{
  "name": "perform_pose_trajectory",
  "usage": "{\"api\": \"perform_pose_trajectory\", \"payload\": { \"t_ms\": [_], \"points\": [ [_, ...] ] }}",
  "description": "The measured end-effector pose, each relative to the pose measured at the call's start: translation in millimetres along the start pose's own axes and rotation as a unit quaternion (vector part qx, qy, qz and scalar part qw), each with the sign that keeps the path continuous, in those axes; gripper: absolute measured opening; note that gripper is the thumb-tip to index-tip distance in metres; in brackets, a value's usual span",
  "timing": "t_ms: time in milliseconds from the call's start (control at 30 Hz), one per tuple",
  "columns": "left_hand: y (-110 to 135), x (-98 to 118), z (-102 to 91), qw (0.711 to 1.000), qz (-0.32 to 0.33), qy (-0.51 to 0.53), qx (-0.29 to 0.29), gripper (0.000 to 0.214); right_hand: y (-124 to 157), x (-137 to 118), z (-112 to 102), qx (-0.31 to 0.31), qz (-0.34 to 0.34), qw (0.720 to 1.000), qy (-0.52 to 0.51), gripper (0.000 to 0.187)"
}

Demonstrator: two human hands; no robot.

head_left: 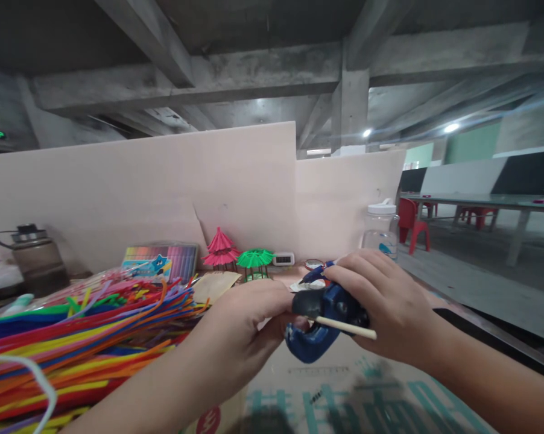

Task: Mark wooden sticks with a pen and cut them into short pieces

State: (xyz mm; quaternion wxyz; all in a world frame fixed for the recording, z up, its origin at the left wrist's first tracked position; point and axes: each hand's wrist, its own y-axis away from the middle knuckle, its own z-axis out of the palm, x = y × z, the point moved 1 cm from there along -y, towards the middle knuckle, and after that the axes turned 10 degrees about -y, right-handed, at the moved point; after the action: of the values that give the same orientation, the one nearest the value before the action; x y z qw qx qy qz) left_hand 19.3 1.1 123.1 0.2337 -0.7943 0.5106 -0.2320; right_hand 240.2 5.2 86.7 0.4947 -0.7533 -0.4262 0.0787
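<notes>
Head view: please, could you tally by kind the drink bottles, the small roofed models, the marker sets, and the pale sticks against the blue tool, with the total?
Drink bottles: 2 (brown bottle, clear bottle)
Roofed models: 2 (pink model, green model)
Marker sets: 1 (boxed marker set)
Sticks against the blue tool: 1 (pale stick)
Total: 6

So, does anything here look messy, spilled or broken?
The long, thin, multicoloured strips heaped at left look untidy, their ends jutting at different angles. I see no spill; blur could hide fine damage.
</notes>
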Motion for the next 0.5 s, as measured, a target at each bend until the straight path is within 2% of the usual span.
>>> {"api": "perform_pose_trajectory", "payload": {
  "t_ms": [233, 500],
  "points": [
    [-1.6, 5.7, -3.2, 0.999, 0.044, 0.016, 0.026, 0.022, 0.2, 2.4, -1.2, 0.023, -0.025, 0.999, 0.004, 0.04],
    [-0.1, 1.7, 0.0, 0.999, -0.002, 0.038, 0.038, 0.021, -0.4, 3.2, -1.6, 0.022, -0.029, 0.999, 0.011, 0.042]
  ]
}}
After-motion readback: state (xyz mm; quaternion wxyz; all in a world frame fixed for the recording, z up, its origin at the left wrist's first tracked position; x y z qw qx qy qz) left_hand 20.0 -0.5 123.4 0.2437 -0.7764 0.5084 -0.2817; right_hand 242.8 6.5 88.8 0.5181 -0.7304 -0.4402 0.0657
